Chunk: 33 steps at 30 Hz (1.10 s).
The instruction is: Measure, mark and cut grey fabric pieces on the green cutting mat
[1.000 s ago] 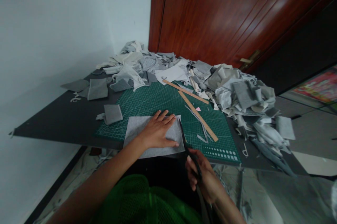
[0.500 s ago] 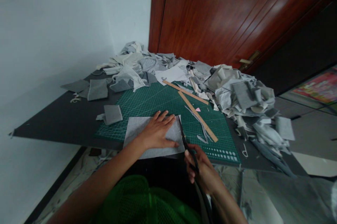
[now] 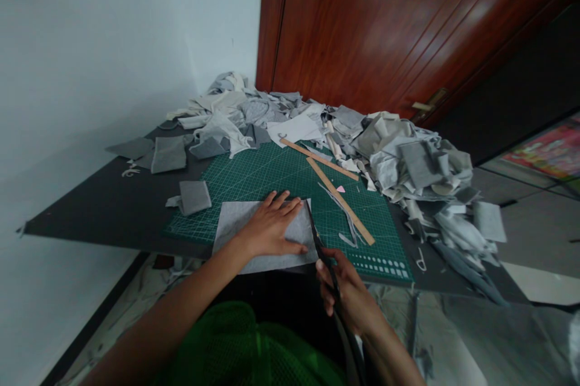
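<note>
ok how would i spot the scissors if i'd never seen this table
Find the green cutting mat on the dark table. At its near edge, the left hand lies flat on a pale grey cloth. Along that cloth's right edge are the scissors, held in the right hand: dark, unlike the two tan strips on the mat.

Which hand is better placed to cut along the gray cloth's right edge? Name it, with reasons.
Probably the right hand: it holds the black scissors, whose blades lie along that edge. The left hand lies flat on the gray cloth.
</note>
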Tool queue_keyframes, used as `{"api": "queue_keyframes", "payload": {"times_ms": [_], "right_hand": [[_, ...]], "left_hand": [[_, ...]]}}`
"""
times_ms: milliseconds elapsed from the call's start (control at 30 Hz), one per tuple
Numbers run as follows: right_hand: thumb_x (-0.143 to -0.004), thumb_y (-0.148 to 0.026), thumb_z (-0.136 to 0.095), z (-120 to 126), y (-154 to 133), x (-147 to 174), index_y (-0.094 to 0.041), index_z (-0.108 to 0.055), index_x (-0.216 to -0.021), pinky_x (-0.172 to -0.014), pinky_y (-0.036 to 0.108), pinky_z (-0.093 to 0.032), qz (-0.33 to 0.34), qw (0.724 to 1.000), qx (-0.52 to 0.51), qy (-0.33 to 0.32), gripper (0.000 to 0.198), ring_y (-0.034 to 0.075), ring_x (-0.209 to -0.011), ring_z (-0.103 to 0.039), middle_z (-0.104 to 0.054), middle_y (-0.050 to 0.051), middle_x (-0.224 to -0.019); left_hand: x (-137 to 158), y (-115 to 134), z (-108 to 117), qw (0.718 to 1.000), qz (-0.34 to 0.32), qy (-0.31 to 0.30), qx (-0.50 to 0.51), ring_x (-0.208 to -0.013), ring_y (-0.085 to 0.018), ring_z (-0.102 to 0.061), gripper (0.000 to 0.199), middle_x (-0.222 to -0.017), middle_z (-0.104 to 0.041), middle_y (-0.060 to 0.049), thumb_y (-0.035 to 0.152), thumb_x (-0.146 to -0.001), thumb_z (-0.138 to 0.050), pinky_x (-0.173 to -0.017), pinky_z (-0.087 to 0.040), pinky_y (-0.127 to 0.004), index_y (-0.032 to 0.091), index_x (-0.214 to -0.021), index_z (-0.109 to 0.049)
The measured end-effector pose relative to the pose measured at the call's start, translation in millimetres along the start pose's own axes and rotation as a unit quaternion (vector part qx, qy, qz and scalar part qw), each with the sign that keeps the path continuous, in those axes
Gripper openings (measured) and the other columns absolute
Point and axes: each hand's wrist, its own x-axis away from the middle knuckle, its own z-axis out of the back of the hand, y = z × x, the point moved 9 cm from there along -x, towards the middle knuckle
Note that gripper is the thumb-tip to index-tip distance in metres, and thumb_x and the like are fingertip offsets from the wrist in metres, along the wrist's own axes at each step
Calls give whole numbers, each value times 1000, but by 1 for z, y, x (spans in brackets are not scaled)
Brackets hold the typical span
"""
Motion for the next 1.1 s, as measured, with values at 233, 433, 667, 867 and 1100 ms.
{"api": "queue_keyframes", "payload": {"times_ms": [233,433,667,867,1100], "right_hand": [[-77,-65,-84,3,4,-2,-21,-52,-120,-35,16,-41,7,1000,5,-5,69,4,-41,-42,-48,-13,-65],[-66,-67,-90,6,4,-2,-22,-54,-118,-33,16,-40,-17,1000,-18,14,78,4,-39,-40,-49,-13,-63],[-60,-68,-93,31,0,0,-22,-56,-114,-33,15,-36,-55,997,-48,34,80,3,-40,-38,-57,-11,-66],[-60,-65,-94,94,-11,0,-21,-57,-110,-37,17,-37,-9,994,-26,103,77,4,-43,-40,-57,-10,-66],[-70,-67,-83,149,-25,-6,-21,-56,-115,-38,23,-37,13,984,139,110,69,10,-41,-42,-52,-10,-54]], "left_hand": [[0,0,0,1000,1,-2,-1,-161,-37,-16,110,-171,-32,-11,87,-84,-53,-130,-4,-52,15,-164,-32],[1,-1,0,1000,-4,11,0,-160,-38,-18,108,-170,-34,-12,86,-84,-53,-129,-6,-53,16,-163,-33],[3,4,6,998,-23,62,-24,-158,-35,-25,92,-165,-42,-17,77,-91,-55,-128,-14,-51,12,-156,-44],[4,11,13,996,-40,75,-39,-136,-35,-52,66,-145,-61,-14,70,-90,-67,-113,-39,-50,18,-130,-65],[2,10,3,996,-38,70,-33,-145,-32,-45,58,-151,-58,-12,54,-103,-57,-121,-32,-49,16,-147,-54]]}}
